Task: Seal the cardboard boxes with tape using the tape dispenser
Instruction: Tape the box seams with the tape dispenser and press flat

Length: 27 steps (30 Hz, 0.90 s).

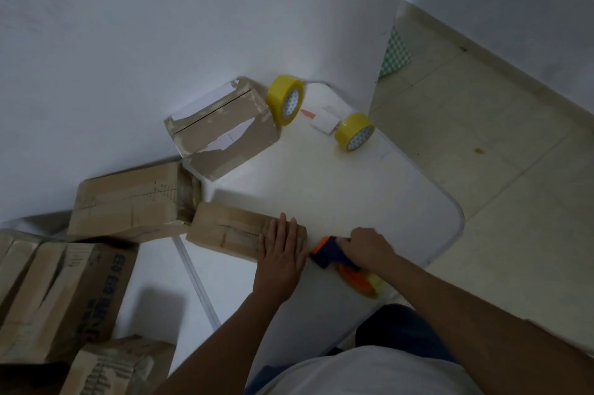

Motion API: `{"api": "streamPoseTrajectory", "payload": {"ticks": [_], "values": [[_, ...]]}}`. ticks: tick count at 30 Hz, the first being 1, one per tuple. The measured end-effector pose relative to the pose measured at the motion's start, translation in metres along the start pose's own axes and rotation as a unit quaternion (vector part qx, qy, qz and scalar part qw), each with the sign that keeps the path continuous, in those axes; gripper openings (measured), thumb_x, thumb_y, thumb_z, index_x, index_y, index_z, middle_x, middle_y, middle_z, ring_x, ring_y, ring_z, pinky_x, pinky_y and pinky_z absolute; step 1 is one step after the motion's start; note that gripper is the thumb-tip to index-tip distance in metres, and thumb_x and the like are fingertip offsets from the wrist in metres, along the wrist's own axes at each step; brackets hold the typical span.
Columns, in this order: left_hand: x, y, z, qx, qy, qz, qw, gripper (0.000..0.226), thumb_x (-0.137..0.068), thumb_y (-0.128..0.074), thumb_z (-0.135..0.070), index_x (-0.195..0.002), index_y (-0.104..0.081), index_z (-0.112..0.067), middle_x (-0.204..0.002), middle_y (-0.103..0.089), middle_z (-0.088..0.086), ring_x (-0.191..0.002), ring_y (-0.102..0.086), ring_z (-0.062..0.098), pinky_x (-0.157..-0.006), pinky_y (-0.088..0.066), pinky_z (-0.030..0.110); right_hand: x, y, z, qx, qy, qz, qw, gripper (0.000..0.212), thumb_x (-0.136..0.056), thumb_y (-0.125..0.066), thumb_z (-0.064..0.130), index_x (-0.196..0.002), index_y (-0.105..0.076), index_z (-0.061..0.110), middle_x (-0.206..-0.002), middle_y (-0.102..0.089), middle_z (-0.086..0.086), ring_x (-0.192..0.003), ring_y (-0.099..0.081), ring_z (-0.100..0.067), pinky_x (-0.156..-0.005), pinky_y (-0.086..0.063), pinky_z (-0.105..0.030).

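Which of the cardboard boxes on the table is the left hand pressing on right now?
The small flat box at the table's near edge: the left hand lies flat on its right end, beside the tape dispenser. The other boxes are untouched.

White folding table (337,189) against a plain white wall (128,41); dim, bluish light. Beige tiled floor (514,185) at right; pale skirting along it.

A white table (321,189) was seen carrying two boxes (221,128) (238,234), two yellow tape rolls (286,99) (353,131), a white card (325,122) and a dispenser (340,261).
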State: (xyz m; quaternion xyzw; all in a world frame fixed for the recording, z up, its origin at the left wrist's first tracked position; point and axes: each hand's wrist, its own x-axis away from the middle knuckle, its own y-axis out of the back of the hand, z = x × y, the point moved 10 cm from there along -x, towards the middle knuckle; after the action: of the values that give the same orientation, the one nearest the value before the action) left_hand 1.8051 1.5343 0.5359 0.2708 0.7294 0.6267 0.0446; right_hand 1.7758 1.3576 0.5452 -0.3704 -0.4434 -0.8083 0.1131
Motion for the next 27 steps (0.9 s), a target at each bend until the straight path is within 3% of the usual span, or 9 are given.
{"api": "streamPoseTrajectory", "payload": {"ticks": [5, 7, 9, 13, 15, 17, 19, 23, 27], "values": [[0.002, -0.004, 0.003, -0.009, -0.049, 0.029, 0.998, 0.067, -0.104, -0.025, -0.047, -0.152, 0.015, -0.022, -0.16, 0.024, 0.002, -0.147, 0.025, 0.025, -0.121, 0.009, 0.047, -0.001, 0.059, -0.002, 0.052, 0.01, -0.14, 0.989, 0.037, -0.1, -0.04, 0.045, -0.091, -0.046, 0.01, -0.083, -0.051, -0.004, -0.076, -0.055, -0.025, -0.062, -0.041, -0.031], [0.002, 0.001, 0.003, -0.036, -0.111, 0.042, 0.992, 0.07, -0.103, -0.032, -0.044, -0.152, 0.015, -0.024, -0.16, 0.023, 0.0, -0.148, 0.022, 0.026, -0.122, 0.001, 0.051, -0.003, 0.063, 0.013, 0.067, 0.045, -0.174, 0.981, 0.032, -0.101, -0.043, 0.037, -0.11, -0.046, 0.007, -0.097, -0.059, -0.008, -0.087, -0.061, -0.028, -0.068, -0.046, -0.036], [0.005, 0.008, 0.007, -0.08, -0.163, 0.042, 0.982, 0.076, -0.101, -0.041, -0.043, -0.153, 0.012, -0.028, -0.161, 0.021, -0.001, -0.149, 0.019, 0.027, -0.122, 0.001, 0.049, -0.011, 0.047, 0.022, 0.067, 0.059, -0.146, 0.985, 0.03, -0.1, -0.043, 0.023, -0.123, -0.043, 0.004, -0.114, -0.058, -0.014, -0.101, -0.06, -0.031, -0.079, -0.047, -0.039], [0.02, 0.019, 0.04, -0.011, -0.084, 0.025, 0.996, 0.084, -0.098, -0.052, -0.044, -0.154, 0.009, -0.035, -0.162, 0.023, -0.008, -0.149, 0.021, 0.018, -0.122, 0.003, 0.045, -0.023, 0.023, 0.022, 0.053, 0.057, -0.105, 0.991, 0.031, -0.097, -0.047, 0.016, -0.125, -0.042, 0.002, -0.125, -0.052, -0.016, -0.113, -0.054, -0.03, -0.089, -0.045, -0.039], [0.028, 0.019, 0.049, 0.022, -0.05, 0.02, 0.998, 0.083, -0.099, -0.053, -0.039, -0.155, 0.008, -0.034, -0.162, 0.021, -0.011, -0.149, 0.02, 0.014, -0.123, 0.0, 0.046, -0.013, 0.031, 0.034, 0.073, 0.111, -0.171, 0.976, 0.031, -0.093, -0.053, 0.015, -0.121, -0.047, 0.002, -0.122, -0.051, -0.014, -0.111, -0.052, -0.031, -0.089, -0.044, -0.04], [0.031, 0.014, 0.048, 0.028, -0.037, 0.032, 0.998, 0.081, -0.101, -0.05, -0.035, -0.153, 0.012, -0.036, -0.161, 0.022, -0.011, -0.149, 0.021, 0.013, -0.124, 0.0, 0.046, 0.01, 0.034, 0.056, 0.044, 0.224, -0.241, 0.943, 0.023, -0.084, -0.058, 0.002, -0.108, -0.056, 0.001, -0.106, -0.056, -0.013, -0.096, -0.055, -0.033, -0.08, -0.045, -0.041], [0.032, 0.007, 0.045, 0.016, -0.03, 0.05, 0.998, 0.081, -0.102, -0.046, -0.028, -0.15, 0.019, -0.036, -0.159, 0.028, -0.009, -0.147, 0.026, 0.017, -0.123, -0.001, 0.047, 0.027, 0.009, 0.072, -0.044, 0.294, -0.183, 0.937, 0.027, -0.082, -0.053, -0.01, -0.102, -0.062, 0.004, -0.102, -0.062, -0.011, -0.094, -0.059, -0.029, -0.082, -0.045, -0.035], [0.032, 0.002, 0.044, 0.037, -0.03, 0.073, 0.996, 0.104, -0.085, -0.047, 0.007, -0.15, 0.023, -0.034, -0.158, 0.033, -0.009, -0.146, 0.03, 0.02, -0.122, -0.005, 0.051, 0.027, -0.084, 0.1, -0.069, 0.293, 0.058, 0.952, 0.044, -0.095, -0.037, -0.004, -0.127, -0.059, 0.017, -0.132, -0.056, -0.002, -0.12, -0.052, -0.015, -0.099, -0.033, -0.015], [0.032, 0.006, 0.048, 0.044, -0.043, 0.086, 0.994, 0.109, -0.079, -0.048, 0.012, -0.154, 0.017, -0.034, -0.16, 0.028, -0.012, -0.147, 0.027, 0.019, -0.119, -0.015, 0.051, 0.002, -0.106, 0.11, -0.199, 0.199, 0.118, 0.952, 0.035, -0.099, -0.044, 0.005, -0.128, -0.061, 0.012, -0.133, -0.053, -0.006, -0.119, -0.051, -0.023, -0.092, -0.037, -0.013]]}}
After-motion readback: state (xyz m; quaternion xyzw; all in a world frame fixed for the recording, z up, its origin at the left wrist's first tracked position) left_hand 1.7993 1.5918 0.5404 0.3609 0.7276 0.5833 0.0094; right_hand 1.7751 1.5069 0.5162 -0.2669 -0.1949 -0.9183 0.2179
